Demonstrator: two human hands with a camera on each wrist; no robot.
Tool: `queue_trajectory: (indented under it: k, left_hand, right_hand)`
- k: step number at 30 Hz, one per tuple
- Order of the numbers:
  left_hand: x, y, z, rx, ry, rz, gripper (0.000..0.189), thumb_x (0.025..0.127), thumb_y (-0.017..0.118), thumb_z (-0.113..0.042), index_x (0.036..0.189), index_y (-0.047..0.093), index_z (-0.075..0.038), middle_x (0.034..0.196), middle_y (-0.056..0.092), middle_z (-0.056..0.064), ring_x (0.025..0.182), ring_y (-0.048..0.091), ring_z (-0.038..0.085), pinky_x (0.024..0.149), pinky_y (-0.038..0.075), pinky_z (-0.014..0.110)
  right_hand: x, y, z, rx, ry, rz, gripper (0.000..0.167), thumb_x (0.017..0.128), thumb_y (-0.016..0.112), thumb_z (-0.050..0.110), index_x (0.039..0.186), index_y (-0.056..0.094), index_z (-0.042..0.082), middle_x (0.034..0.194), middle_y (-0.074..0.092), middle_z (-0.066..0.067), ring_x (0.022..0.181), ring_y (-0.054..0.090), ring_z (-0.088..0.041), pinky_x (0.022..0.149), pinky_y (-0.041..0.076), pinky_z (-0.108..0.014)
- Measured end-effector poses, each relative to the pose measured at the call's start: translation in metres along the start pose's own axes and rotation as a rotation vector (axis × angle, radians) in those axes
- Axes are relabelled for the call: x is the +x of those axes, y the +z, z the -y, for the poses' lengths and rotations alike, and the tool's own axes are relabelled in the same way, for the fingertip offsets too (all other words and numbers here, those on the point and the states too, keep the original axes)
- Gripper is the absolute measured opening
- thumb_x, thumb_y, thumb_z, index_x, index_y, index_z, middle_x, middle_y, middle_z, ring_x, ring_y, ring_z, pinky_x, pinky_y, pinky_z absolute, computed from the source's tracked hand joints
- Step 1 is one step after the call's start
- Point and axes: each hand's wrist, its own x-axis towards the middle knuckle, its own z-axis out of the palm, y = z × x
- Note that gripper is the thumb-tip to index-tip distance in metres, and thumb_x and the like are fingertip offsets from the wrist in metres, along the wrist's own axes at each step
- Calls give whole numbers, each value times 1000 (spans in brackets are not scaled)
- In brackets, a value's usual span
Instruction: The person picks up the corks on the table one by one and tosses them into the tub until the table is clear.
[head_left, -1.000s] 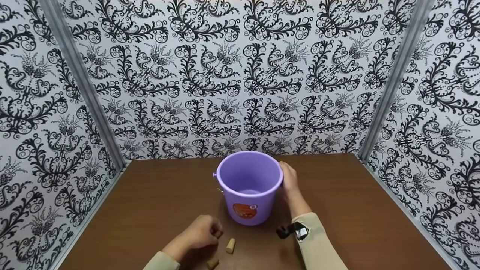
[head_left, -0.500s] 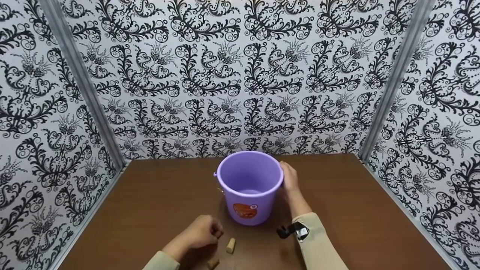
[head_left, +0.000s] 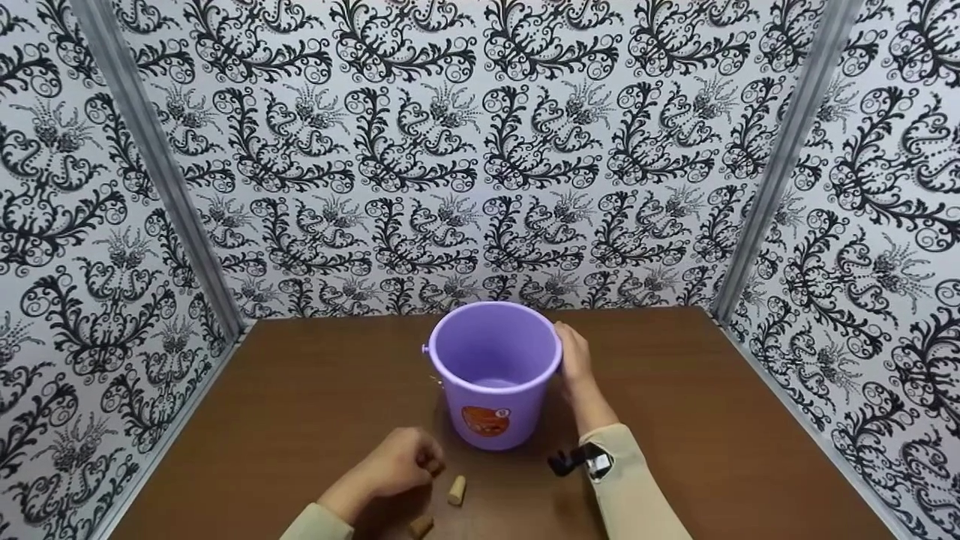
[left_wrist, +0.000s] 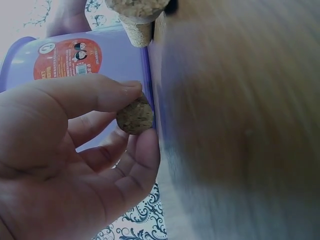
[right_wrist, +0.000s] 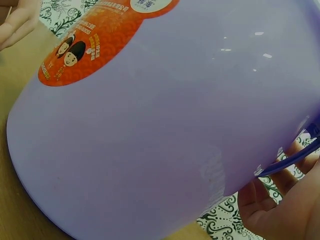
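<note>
A purple bucket (head_left: 499,416) with an orange label stands upright on the brown table. At its right side my right hand (head_left: 574,356) grips it near the rim; in the right wrist view the fingers (right_wrist: 257,197) curl by a darker purple strip at the bucket's edge. Left of the bucket, low over the table, my left hand (head_left: 405,459) pinches a cork stopper (left_wrist: 135,117) between thumb and fingers. Close by lie two more corks: one tapered cork (head_left: 457,490) just right of the left hand, and another cork (head_left: 421,526) at the view's lower edge.
The brown table (head_left: 315,382) reaches back to a patterned black-and-white wall (head_left: 480,187), with similar walls at both sides. A black clip-like mount (head_left: 577,459) sits on the right sleeve. Inside, the visible floor of the bucket is bare.
The head view has shifted slightly, so everything appears a little further left. Both hands, the bucket and the loose corks keep their places relative to each other.
</note>
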Motion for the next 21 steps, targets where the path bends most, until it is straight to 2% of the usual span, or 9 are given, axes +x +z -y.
queue_trajectory:
  k: [2, 9, 13, 17, 18, 21]
  left_hand:
    - [0, -1, 0, 5, -1, -15, 23, 70, 66, 12, 80, 73, -7, 69, 58, -9, 65, 50, 0, 58, 41, 18]
    - [1, -6, 0, 44, 2, -50, 24, 70, 68, 10, 87, 75, -6, 76, 63, -2, 72, 52, 3, 63, 45, 20]
    - [3, -11, -4, 50, 9, -67, 25, 70, 68, 10, 89, 76, -4, 79, 63, -2, 74, 53, 4, 63, 46, 20]
    - [4, -15, -10, 45, 24, -95, 26, 69, 68, 10, 90, 77, -2, 82, 64, -1, 75, 54, 5, 65, 48, 21]
    - [5, -16, -11, 51, 29, -101, 25, 69, 68, 10, 90, 77, -2, 81, 65, 0, 76, 55, 5, 71, 53, 23]
    - [5, -17, -14, 76, 48, -114, 24, 69, 69, 10, 89, 76, -2, 77, 68, 0, 75, 57, 3, 91, 58, 31]
  right_hand:
    - [-5, 1, 7, -2, -11, -3, 30, 106, 50, 11, 89, 68, -5, 83, 67, -5, 84, 60, -17, 81, 51, -28]
    - [-4, -1, 7, -10, -18, -6, 31, 106, 50, 10, 89, 67, -8, 81, 66, -4, 83, 59, -17, 79, 50, -27]
    - [9, -4, -7, -12, -17, -5, 31, 107, 50, 11, 92, 67, -11, 82, 67, -4, 83, 59, -17, 79, 50, -26]
    - [20, -6, -24, 2, -10, -15, 32, 108, 49, 14, 91, 69, -4, 82, 67, 1, 82, 59, -13, 78, 50, -24]
    - [21, -5, -27, 11, -8, -16, 32, 108, 49, 15, 90, 70, -1, 81, 66, 2, 82, 59, -12, 78, 50, -23]
    - [22, -4, -32, 32, -13, -15, 32, 109, 48, 15, 88, 70, 5, 80, 65, 4, 80, 59, -11, 77, 50, -22]
